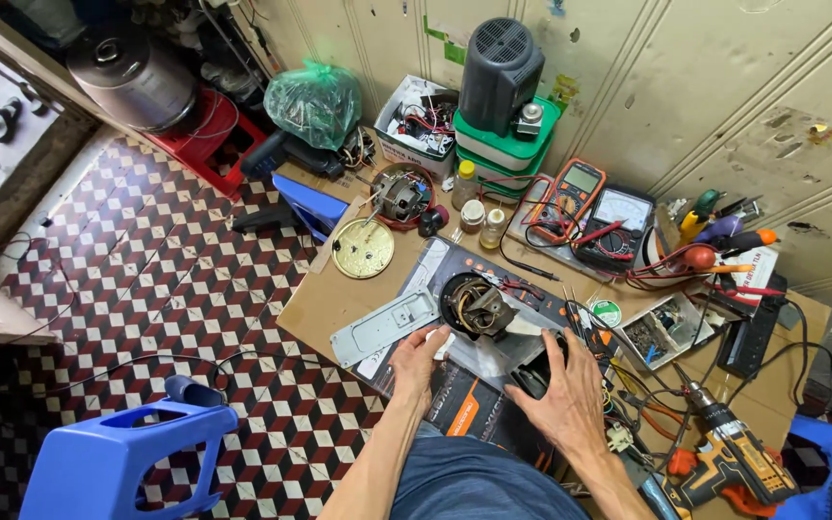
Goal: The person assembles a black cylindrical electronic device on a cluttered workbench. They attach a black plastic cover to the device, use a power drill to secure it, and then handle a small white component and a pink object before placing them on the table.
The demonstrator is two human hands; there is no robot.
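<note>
Near the front edge of the low cardboard-covered worktable (334, 299), on a dark printed mat (469, 400): an opened black motor housing (474, 305) with copper windings showing inside, red wires trailing off toward the right. Just in front of it, left hand (418, 361) flat on a sheet of clear plastic (493, 358), fingers spread, gripping nothing. Right hand (562, 395) likewise open, palm down, fingertips touching a black part (537, 376) (too hidden to identify) beside the housing. To the left, a grey metal plate (382, 327); farther back, a round brass-coloured disc (363, 248) and another small motor (400, 195). Behind, an orange multimeter (575, 188) beside an analogue meter (618, 212). At lower right, an orange-and-black cordless drill (729, 453). On the chequered floor, a blue plastic stool (117, 462).
</note>
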